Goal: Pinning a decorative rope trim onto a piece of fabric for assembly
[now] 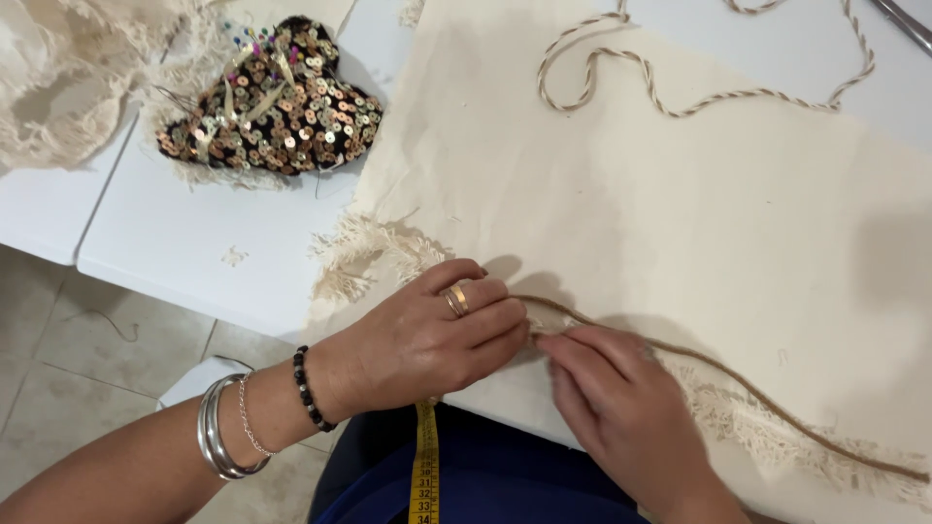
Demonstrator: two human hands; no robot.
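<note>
Two hands, left hand [427,340] and right hand [612,408], fingertips together, pinched on the brown cord [738,383] at the fringed edge [767,427] of the cream fabric [660,194]. Cord's gripped end hidden under fingers; remainder trailing right of the right hand. Below, yellow tape measure [424,475], cut off. Farther, left of the left hand, sequinned pincushion [277,102]; beyond both, twisted string [680,97].
</note>
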